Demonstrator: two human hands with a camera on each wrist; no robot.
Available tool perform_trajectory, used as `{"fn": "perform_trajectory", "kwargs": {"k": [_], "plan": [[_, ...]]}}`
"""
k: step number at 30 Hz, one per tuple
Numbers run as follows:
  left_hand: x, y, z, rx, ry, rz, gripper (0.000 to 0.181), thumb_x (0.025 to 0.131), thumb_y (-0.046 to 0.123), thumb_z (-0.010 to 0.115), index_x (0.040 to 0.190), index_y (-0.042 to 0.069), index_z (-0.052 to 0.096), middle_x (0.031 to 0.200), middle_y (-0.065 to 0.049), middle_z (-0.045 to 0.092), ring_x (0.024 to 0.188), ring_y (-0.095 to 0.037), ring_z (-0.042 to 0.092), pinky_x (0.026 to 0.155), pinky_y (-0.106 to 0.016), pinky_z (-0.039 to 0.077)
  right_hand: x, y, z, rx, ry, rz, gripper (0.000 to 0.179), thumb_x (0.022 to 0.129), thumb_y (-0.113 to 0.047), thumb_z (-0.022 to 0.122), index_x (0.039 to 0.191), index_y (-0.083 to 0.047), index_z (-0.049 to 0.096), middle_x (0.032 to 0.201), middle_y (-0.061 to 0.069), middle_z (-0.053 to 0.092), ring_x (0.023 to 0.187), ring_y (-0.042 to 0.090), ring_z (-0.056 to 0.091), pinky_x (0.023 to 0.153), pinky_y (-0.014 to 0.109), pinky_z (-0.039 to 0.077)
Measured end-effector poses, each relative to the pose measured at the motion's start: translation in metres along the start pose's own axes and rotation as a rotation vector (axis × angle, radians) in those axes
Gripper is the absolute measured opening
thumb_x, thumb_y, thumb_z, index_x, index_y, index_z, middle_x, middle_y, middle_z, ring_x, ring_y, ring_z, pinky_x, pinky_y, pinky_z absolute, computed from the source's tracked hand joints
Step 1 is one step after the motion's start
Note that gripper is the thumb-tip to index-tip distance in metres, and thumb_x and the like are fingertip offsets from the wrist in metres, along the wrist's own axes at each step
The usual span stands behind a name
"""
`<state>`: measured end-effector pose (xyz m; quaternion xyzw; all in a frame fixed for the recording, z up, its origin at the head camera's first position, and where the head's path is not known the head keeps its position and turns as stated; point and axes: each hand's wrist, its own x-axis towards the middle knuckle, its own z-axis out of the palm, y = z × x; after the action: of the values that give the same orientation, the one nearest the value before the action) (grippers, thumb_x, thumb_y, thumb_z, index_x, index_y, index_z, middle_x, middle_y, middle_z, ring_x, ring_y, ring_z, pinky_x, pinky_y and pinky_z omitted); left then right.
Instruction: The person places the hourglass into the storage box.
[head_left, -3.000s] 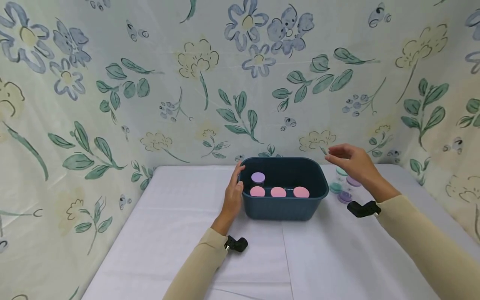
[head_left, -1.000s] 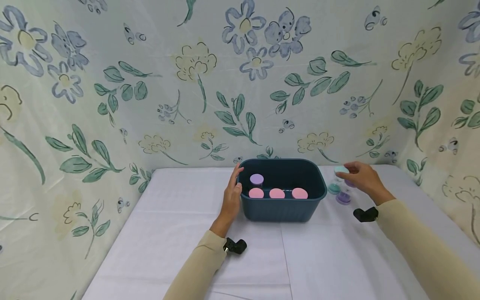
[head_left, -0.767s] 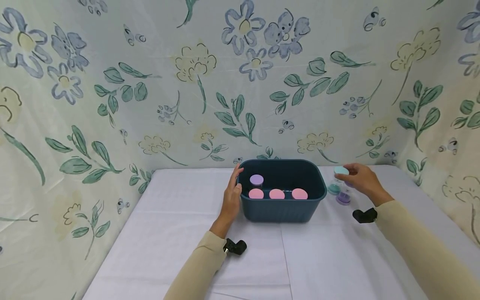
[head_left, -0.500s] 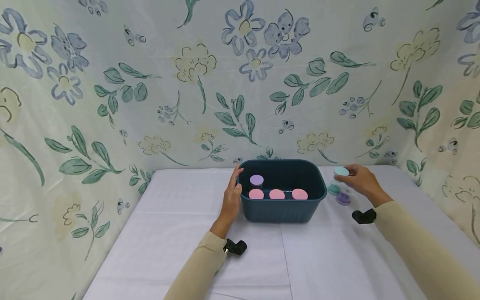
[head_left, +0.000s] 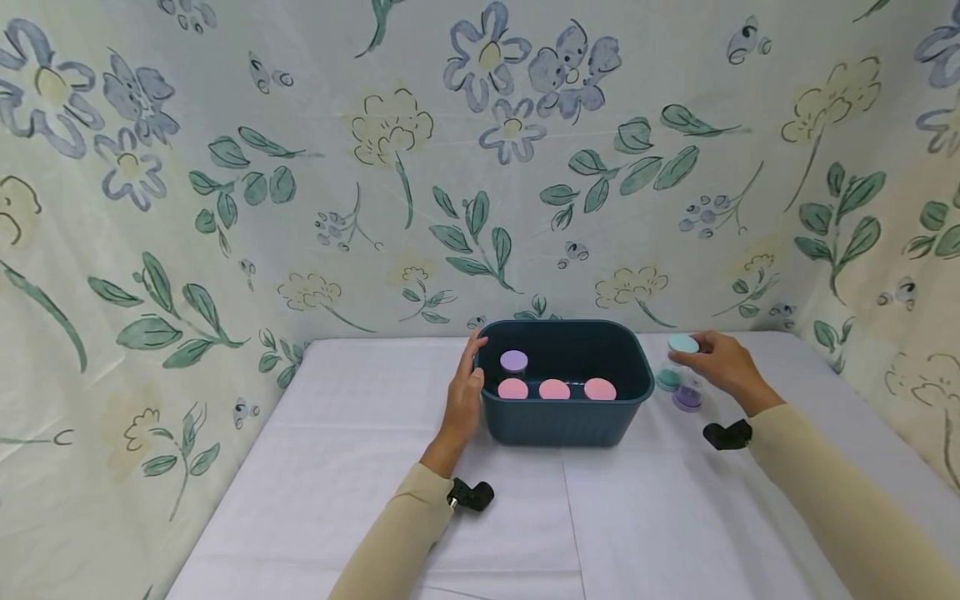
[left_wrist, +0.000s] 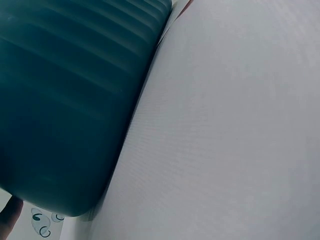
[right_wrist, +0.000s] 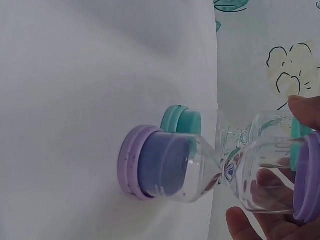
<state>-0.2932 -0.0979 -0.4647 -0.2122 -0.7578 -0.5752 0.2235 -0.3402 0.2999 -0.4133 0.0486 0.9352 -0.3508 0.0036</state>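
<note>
My left hand (head_left: 459, 402) rests against the left end of a dark teal plastic bin (head_left: 558, 423), fingers fairly straight. The bin's ribbed wall (left_wrist: 70, 90) and one fingertip (left_wrist: 10, 217) show in the left wrist view. Inside the bin stand one lilac-capped sand timer (head_left: 513, 361) and three pink-capped ones (head_left: 555, 389). To the right, my right hand (head_left: 723, 367) pinches the teal cap of a teal sand timer (head_left: 682, 343). Beside it stands a purple sand timer (right_wrist: 155, 165); its upper cap (right_wrist: 308, 177) is near my fingers and hidden in the head view.
A white cloth covers the table (head_left: 360, 483). Floral fabric (head_left: 420, 183) hangs behind and along both sides. The two timers outside stand close together, just right of the bin.
My right hand has come down from above the timers onto the teal cap and now covers the purple cap. Over the last half second it barely moves. The left hand stays at the bin.
</note>
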Motion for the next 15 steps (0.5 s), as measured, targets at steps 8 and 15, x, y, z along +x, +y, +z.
{"fn": "perform_trajectory", "kwargs": {"k": [8, 15], "plan": [[-0.0005, -0.0123, 0.0022, 0.006, 0.018, 0.018, 0.057, 0.098, 0.026, 0.027, 0.153, 0.015, 0.024, 0.157, -0.002, 0.028, 0.147, -0.02, 0.016, 0.114, -0.057, 0.015, -0.0004, 0.0024, 0.0016, 0.002, 0.013, -0.021, 0.084, 0.086, -0.054, 0.062, 0.137, 0.009, 0.038, 0.131, 0.033, 0.043, 0.118, 0.05, 0.043, 0.096, 0.065, 0.038], [0.0003, -0.0115, 0.0011, 0.029, 0.014, 0.003, 0.06, 0.097, 0.032, 0.026, 0.155, 0.015, 0.02, 0.155, 0.003, 0.032, 0.146, -0.016, 0.017, 0.114, -0.057, 0.016, 0.0001, 0.0007, 0.0014, 0.015, 0.02, -0.018, 0.08, 0.087, -0.051, 0.062, 0.136, 0.008, 0.039, 0.132, 0.034, 0.043, 0.119, 0.051, 0.042, 0.096, 0.065, 0.038]]}}
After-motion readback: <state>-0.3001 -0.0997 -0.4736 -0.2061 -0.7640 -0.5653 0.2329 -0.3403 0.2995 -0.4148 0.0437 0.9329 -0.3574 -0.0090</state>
